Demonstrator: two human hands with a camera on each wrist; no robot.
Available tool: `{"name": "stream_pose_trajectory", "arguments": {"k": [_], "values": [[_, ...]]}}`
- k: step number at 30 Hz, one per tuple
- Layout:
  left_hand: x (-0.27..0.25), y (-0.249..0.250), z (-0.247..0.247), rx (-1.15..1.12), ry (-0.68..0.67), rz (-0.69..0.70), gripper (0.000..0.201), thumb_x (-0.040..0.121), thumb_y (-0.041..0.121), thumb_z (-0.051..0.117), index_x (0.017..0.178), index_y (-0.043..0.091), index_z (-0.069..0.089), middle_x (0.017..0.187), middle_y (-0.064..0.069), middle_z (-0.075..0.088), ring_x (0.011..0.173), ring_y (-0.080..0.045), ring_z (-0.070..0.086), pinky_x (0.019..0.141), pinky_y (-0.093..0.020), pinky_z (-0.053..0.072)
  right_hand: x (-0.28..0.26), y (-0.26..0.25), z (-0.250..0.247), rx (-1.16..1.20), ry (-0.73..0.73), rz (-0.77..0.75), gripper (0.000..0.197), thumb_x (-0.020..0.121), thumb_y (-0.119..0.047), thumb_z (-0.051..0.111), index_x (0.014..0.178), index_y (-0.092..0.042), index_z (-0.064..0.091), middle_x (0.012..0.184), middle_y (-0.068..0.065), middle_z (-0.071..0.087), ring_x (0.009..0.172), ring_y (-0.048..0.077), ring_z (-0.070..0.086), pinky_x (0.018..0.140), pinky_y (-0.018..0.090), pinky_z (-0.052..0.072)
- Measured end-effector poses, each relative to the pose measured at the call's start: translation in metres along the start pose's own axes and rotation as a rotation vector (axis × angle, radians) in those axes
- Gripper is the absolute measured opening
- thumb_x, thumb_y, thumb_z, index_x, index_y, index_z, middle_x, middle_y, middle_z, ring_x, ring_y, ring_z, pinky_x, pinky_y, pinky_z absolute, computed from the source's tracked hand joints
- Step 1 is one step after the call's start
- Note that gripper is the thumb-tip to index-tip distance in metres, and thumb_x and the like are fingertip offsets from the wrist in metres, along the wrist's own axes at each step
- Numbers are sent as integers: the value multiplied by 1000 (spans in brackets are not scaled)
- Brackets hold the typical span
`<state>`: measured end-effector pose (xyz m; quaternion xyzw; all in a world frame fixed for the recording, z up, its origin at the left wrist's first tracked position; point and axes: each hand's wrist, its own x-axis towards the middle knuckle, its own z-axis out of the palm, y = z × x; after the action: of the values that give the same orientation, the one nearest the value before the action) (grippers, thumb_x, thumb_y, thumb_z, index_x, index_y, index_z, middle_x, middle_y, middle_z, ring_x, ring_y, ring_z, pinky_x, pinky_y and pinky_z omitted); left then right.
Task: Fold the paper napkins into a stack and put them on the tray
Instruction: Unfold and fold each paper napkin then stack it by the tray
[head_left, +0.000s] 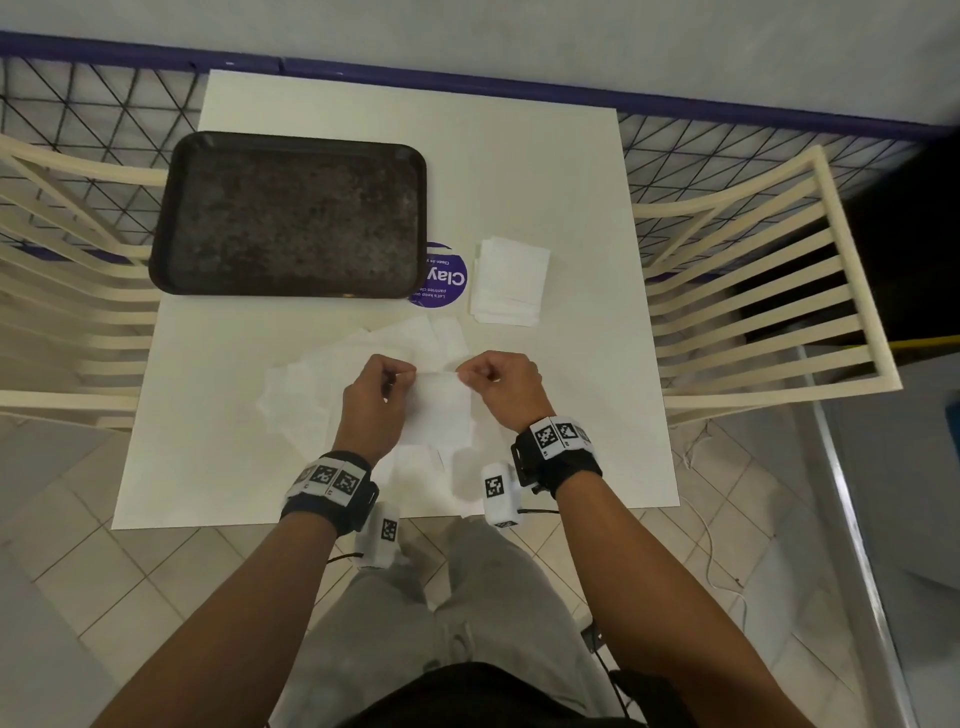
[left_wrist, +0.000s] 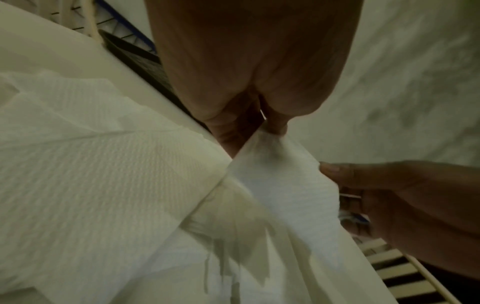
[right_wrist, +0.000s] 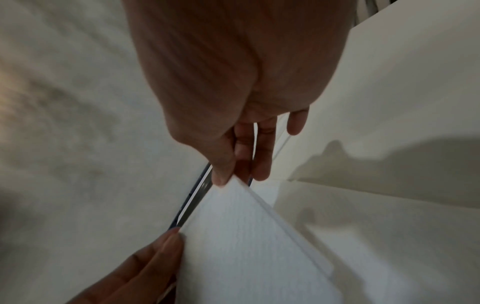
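Between the two hands, lifted just off the table (head_left: 571, 364), one paper napkin (head_left: 441, 410) is held by its far edge. The left hand (head_left: 375, 402) pinches the far left corner between thumb and fingers; the right hand (head_left: 503, 387) pinches the far right corner the same way. Both hands are closed on the napkin, a napkin's width apart.

Loose napkins (head_left: 311, 384) — unfolded, overlapping, spread under and to the left of the hands, some running out beyond the fingertips.

Folded stack (head_left: 510, 281) — beyond the right hand, resting on the table, edges slightly stepped.

Tray (head_left: 291, 218) — dark, beyond the left hand, well past the loose napkins; nothing is seen on it. A purple round sticker (head_left: 445, 280) lies between tray and stack, partly covered by the tray.

Step judged in hand: a fold of the held napkin, with stacking and transfer to the tray not yet done.

Handling notes, as judgement only: the far edge is best brought level to the near edge, both corners matched before any crease is pressed. Thin paper is likely to tear or skew if the corners are pulled apart too firmly, so a light, even pinch is advised. The sheets beneath may be dragged along unless the held napkin is kept clear.
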<state>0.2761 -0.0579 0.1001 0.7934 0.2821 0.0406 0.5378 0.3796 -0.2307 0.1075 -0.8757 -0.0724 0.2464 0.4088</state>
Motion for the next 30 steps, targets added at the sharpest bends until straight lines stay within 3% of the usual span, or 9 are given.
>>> {"name": "stream_pose_trajectory", "arguments": {"k": [3,5,7,9,13,17,23,26,30], "values": [[1,0,4,40,3,24,8,107,19,55,111,16,61,103,3,67,86,-10,61,72,-14,43,-2,-1,2,112,13,-6,16,85,-28,76,75,-39,72,78,-5,72,78,17,67,90,47,55],[1,-1,6,51,15,43,8,108,18,51,112,16,58,104,2,66,86,-17,62,70,-15,43,-5,-6,2,215,23,8,2,85,-34,74,84,-35,73,81,-5,73,77,16,67,87,42,57],[3,0,9,56,29,54,8,109,17,49,113,16,56,100,4,64,83,-14,61,67,-13,42,-5,-5,5,239,-7,63,23,82,-47,73,100,-32,70,88,-2,74,85,17,69,83,34,56],[5,2,11,55,38,53,8,109,17,48,113,15,55,99,4,63,81,-7,59,66,-8,40,-6,-4,6,181,-98,124,32,85,-43,73,109,-24,66,94,2,73,91,18,69,84,31,53],[13,8,15,42,50,63,12,109,20,48,118,16,55,93,6,62,73,-6,59,61,-12,40,-5,-2,3,16,-154,58,22,87,-24,65,86,-3,60,82,16,66,77,26,59,78,41,53],[19,10,13,11,-6,-23,22,111,30,44,129,21,53,93,4,68,64,-21,65,50,-13,47,26,-8,-24,-8,-22,60,33,90,-18,66,66,-16,43,64,-4,47,62,14,43,61,28,37],[22,-11,9,67,-95,-123,24,110,30,45,117,18,65,87,3,74,63,-22,69,57,-19,50,102,-10,-76,-27,173,162,28,92,-20,65,70,-9,52,73,6,58,73,25,52,56,20,39],[23,-16,8,69,-90,-184,22,110,28,46,116,19,65,88,2,74,66,-24,70,61,-25,52,133,-8,-88,-44,207,218,24,91,-18,64,86,5,64,89,18,69,88,36,65,69,31,47],[26,-19,7,60,-83,-231,22,110,28,46,117,19,65,89,1,74,68,-21,71,63,-23,52,160,-6,-91,-110,210,259,25,90,-13,62,67,-8,52,75,12,56,70,28,52,56,30,33]]}}
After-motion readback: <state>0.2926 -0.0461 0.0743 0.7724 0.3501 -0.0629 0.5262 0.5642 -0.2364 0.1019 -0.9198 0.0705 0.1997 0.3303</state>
